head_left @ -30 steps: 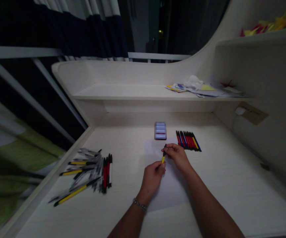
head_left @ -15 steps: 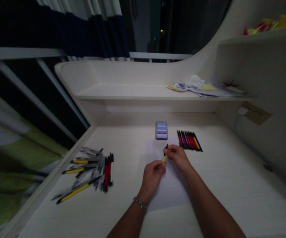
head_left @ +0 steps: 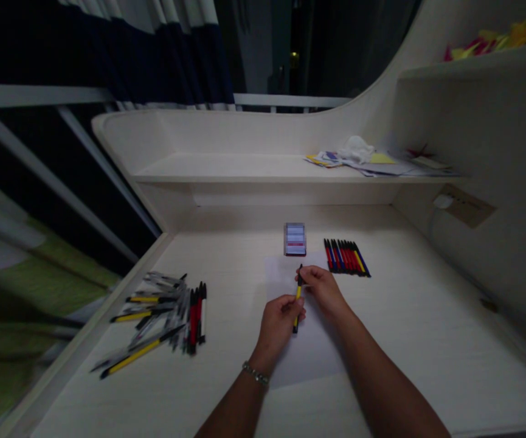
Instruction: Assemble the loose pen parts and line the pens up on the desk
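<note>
A yellow pen (head_left: 298,292) with black ends stands near the middle of the frame, held by both hands over a sheet of white paper (head_left: 311,362); whether it touches the sheet cannot be told. The left hand (head_left: 279,319) pinches the yellow barrel between thumb and fingers, and the lower black end pokes out below the thumb. The right hand (head_left: 324,289) closes its fingertips on the upper black end, its grip just as narrow. A bracelet (head_left: 255,373) circles the left wrist. Just above the paper lies a phone (head_left: 295,238), its screen blurred into blocks. Right of the phone, above the right hand, a neat row of pens (head_left: 345,258) lies side by side, mostly red, with some blue and one yellow. At the lower left of the frame a loose pile (head_left: 139,351) of clear and yellow parts spreads over the white desk (head_left: 427,353), and along its right edge lie red pieces (head_left: 193,316) and a white piece (head_left: 203,313), all with black tips. Across the upper middle runs a shelf (head_left: 226,164), bearing papers (head_left: 393,168) and a crumpled tissue (head_left: 356,149) toward its right end. A curtain (head_left: 166,67) hangs at the upper left.
</note>
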A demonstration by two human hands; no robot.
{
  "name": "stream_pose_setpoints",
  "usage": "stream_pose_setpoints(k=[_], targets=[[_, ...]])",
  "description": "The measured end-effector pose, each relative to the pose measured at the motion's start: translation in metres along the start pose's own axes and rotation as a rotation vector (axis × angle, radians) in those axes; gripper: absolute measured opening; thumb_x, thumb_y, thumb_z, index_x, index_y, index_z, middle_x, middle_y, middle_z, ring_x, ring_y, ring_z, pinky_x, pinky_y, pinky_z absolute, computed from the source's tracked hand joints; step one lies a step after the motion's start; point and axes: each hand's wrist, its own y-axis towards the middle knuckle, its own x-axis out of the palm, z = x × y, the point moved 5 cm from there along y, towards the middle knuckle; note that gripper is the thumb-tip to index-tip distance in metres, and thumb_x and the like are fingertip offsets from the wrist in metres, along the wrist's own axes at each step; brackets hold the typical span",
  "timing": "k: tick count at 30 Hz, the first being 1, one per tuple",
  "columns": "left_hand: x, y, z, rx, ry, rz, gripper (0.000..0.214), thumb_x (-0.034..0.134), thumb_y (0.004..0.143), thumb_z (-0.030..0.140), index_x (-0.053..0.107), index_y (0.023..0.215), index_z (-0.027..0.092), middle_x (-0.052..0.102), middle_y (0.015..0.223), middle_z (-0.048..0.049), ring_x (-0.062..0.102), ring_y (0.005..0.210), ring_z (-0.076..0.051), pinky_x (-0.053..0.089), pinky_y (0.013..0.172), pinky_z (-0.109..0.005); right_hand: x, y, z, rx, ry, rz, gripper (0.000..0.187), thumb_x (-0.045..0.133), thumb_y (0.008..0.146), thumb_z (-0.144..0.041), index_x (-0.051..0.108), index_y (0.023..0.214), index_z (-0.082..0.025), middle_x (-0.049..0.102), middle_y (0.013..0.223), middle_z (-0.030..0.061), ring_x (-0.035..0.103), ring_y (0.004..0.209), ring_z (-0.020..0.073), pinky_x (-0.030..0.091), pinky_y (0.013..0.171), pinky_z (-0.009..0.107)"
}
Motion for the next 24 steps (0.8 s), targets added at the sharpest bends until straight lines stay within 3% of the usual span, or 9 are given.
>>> stream_pose_setpoints(k=[4,9,15,20,24], targets=[[0.0,0.0001,-0.0005,-0.002,-0.015,-0.006,0.035,0.069,0.078,0.049,0.069,0.073,0.014,0.066,0.061,-0.0046,0.058,0.057,-0.014,0.043,0.056,-0.023,-0.0041,0.0014,0.0013,-0.023,-0.017,0.078,0.036,0.081,0.062,-0.051,0.066,0.07,-0.019,0.067,0.069,0.0029,0.056,0.064,0.0157,0.038,0.058,0.027],[0.0,-0.0005,0.0022,-0.019,-0.018,0.002,0.038,0.068,0.077,0.052,0.068,0.071,0.014,0.067,0.062,-0.0058,0.058,0.056,-0.014,0.044,0.055,-0.024,0.0019,0.0009,0.0057,0.055,0.066,-0.043,0.043,0.071,0.071,-0.057,0.073,0.097,-0.022,0.072,0.09,0.0067,0.06,0.075,0.0178,0.039,0.061,0.027],[0.0011,-0.0014,0.003,-0.018,-0.03,-0.012,0.037,0.069,0.077,0.051,0.068,0.072,0.014,0.067,0.063,-0.0063,0.059,0.057,-0.015,0.044,0.056,-0.024,0.0007,0.0013,0.0046,-0.002,0.013,0.017,0.033,0.079,0.064,-0.05,0.069,0.073,-0.02,0.07,0.076,0.0039,0.058,0.068,0.0158,0.04,0.061,0.028],[0.0028,-0.0014,0.0023,-0.028,-0.042,-0.029,0.041,0.069,0.076,0.055,0.069,0.071,0.014,0.068,0.063,-0.0068,0.059,0.056,-0.015,0.045,0.055,-0.025,0.0047,-0.0002,0.0046,0.054,0.105,-0.052,0.04,0.073,0.071,-0.053,0.071,0.096,-0.022,0.071,0.089,0.0051,0.06,0.074,0.0167,0.041,0.062,0.028],[0.0041,-0.002,-0.0001,-0.045,-0.044,-0.037,0.042,0.07,0.074,0.055,0.07,0.073,0.014,0.069,0.064,-0.0073,0.061,0.057,-0.016,0.046,0.055,-0.025,0.0027,0.001,0.0069,0.042,0.074,-0.027,0.037,0.076,0.068,-0.053,0.071,0.083,-0.019,0.071,0.082,0.0055,0.059,0.072,0.0168,0.042,0.064,0.028]])
